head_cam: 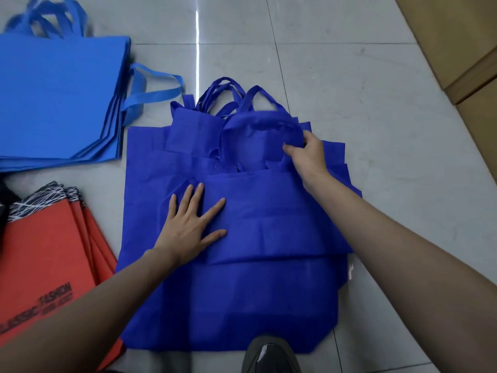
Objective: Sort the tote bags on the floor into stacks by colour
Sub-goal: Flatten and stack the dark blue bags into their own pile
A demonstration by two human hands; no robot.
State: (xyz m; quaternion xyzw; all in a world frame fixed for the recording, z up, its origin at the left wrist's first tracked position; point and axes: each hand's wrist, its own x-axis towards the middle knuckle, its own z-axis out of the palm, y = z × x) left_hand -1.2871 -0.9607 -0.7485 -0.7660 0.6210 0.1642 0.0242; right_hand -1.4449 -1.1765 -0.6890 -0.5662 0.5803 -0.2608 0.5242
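The royal-blue pile point(215, 305) lies in the middle of the floor point(363, 65), right in front of the person, several tote bags laid loosely one over another with edges fanning out on the right side. Their handles point(228, 95) bunch together at the far end. The left hand point(193, 227) lies flat on the pile, fingers straight and spread, palm down on the cloth left of centre. The right hand point(309, 154) is farther up, fingers curled and pinching the right-hand edge of the upper bag point(250, 146), a smaller, rumpled one lying at the far end of the pile just below the handles. Both forearms are bare.

To the left, at the far side, sits the light-blue stack point(59, 98), its bags fairly squared up and their handles spilling off the far edge; one loop point(153, 87) trails out to the right, towards the royal-blue handles but not touching them. Nearer, at the lower left, is the red stack point(45, 259), with a black-and-white scribbled band along each bag's far edge and dark lettering that includes the word FASHION. It lies just beside the royal-blue pile, and whether the two touch under the left forearm I cannot tell.

A dark shoe point(269, 356) pokes in at the near edge, its toe over the hem of the lowest royal-blue bag. The floor is pale grey glossy tile with a streak of light reflected down it. Flat brown cardboard point(457, 44) lies along the far right
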